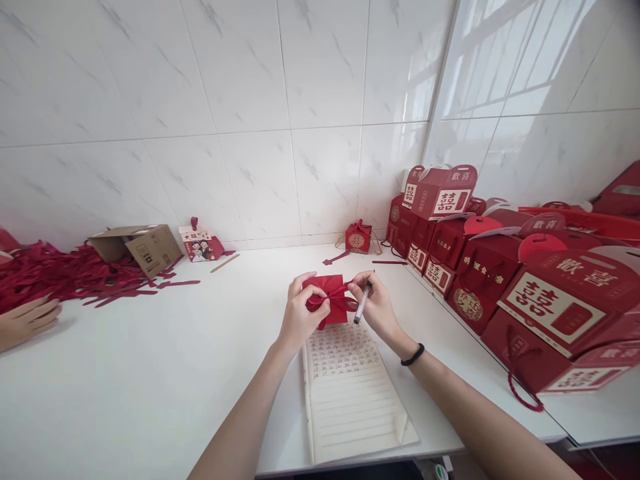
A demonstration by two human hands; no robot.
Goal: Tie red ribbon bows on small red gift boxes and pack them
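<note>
A small red gift box [334,316] sits over the top of an open notebook [357,413], with a red ribbon [341,292] looped into a bow on it. My left hand [303,310] is closed on the box's left side, thumb and finger pinching the ribbon near the knot. At the right, my right hand [379,308] pinches a ribbon loop and also keeps a pen [362,304] between its fingers, tip pointing down. Handwritten rows fill the notebook's upper page; the lower lines are blank.
Stacked red gift boxes [557,303] line the right side. Against the wall stand a small red box [358,239] and a white-and-red box [200,244]. To the left lie a cardboard box [150,250] and piled red ribbons [55,270]; another person's hand [30,323] rests nearby.
</note>
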